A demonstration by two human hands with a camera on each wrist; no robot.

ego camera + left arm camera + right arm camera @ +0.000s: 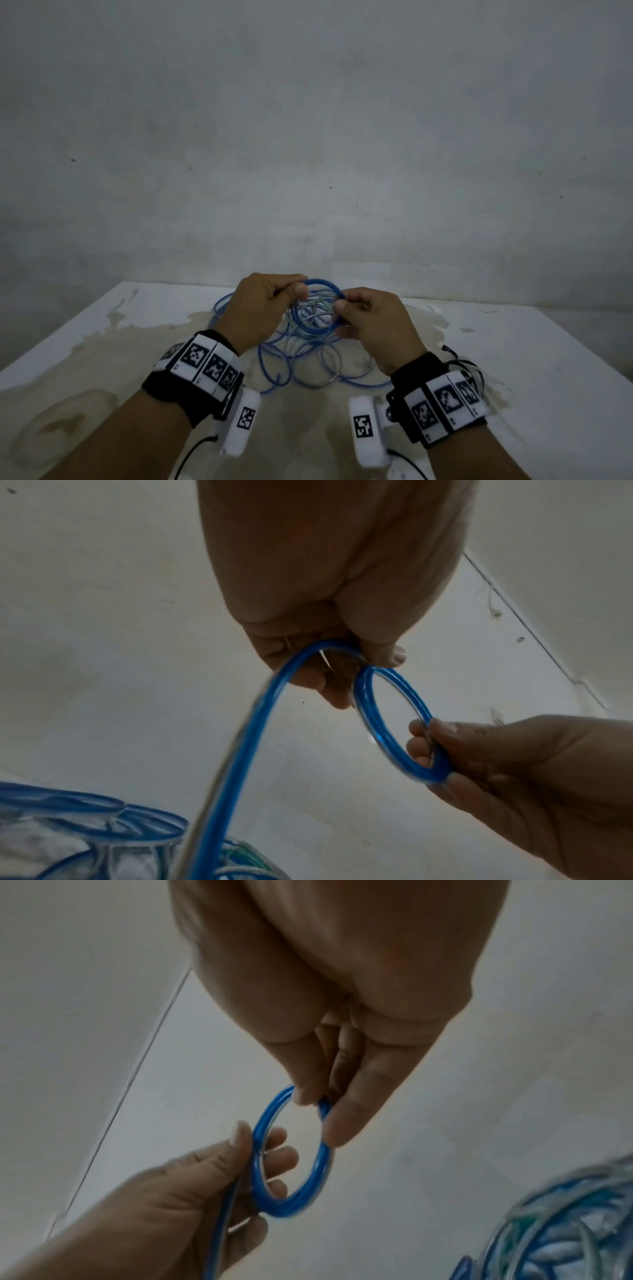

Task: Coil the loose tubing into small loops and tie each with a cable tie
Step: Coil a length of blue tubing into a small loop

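Observation:
A small coil of blue tubing (322,285) hangs in the air between my two hands, above the table. My left hand (301,286) pinches its left side between thumb and fingers, seen close in the left wrist view (359,661). My right hand (342,308) pinches the right side of the coil (322,1167) with thumb and fingertips (304,1096). From my left hand a blue tail (246,737) runs down to the loose pile of blue and clear tubing (301,356) lying under the hands.
The white table (531,342) is stained, and its back edge meets a grey wall. Thin black strands (460,363) lie beside my right wrist; I cannot tell what they are. The tubing pile also shows in the wrist views (85,831) (565,1231).

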